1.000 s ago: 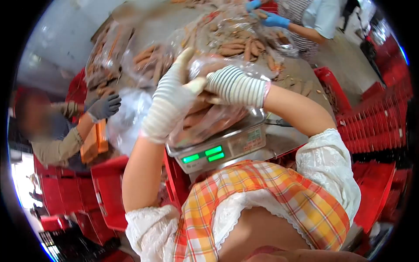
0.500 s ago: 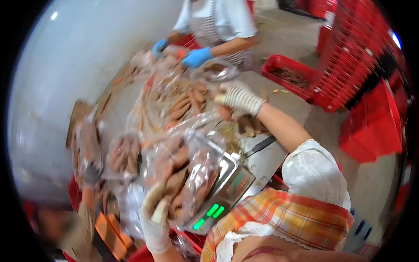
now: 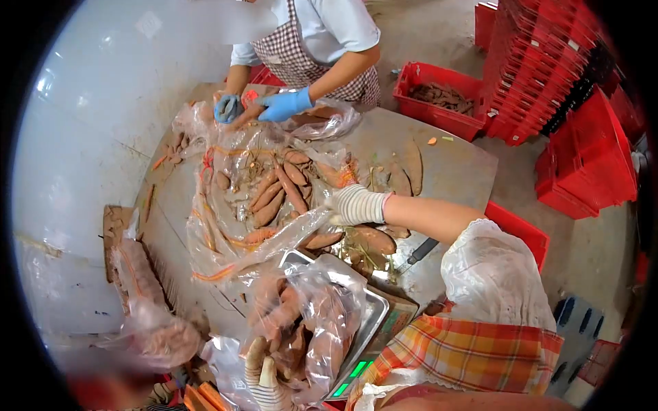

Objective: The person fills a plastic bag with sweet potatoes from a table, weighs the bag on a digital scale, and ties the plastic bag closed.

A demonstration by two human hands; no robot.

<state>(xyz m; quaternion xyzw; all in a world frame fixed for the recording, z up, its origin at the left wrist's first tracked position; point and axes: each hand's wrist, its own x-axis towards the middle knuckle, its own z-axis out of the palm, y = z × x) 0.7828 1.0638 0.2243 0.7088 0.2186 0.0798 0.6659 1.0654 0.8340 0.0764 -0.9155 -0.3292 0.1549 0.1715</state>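
My left hand [image 3: 269, 385], in a pale glove with a striped cuff, rests against a clear plastic bag of sweet potatoes [image 3: 295, 342]. Its thumb and a finger point up, apart. The bag sits on the metal tray of a digital scale [image 3: 373, 322] with a green display. Farther up, my right hand [image 3: 360, 204], in a white striped glove, is closed at the edge of a larger plastic bag [image 3: 295, 229] spread on the table; its fingertips are partly hidden. Loose sweet potatoes [image 3: 267, 198] lie in that spread bag. More sweet potatoes [image 3: 370, 240] lie just below this hand.
A dark-handled knife [image 3: 419, 252] lies right of the scale. Across the metal table [image 3: 452, 161], a co-worker's blue-gloved hands [image 3: 284, 105] hold a sweet potato. Filled bags [image 3: 161, 335] are at the left. Red crates [image 3: 439, 96] stand on the floor at right.
My view has shifted. My right hand has moved from above the sweet potatoes down to the spread bag's edge. My left hand stays by the bag on the scale.
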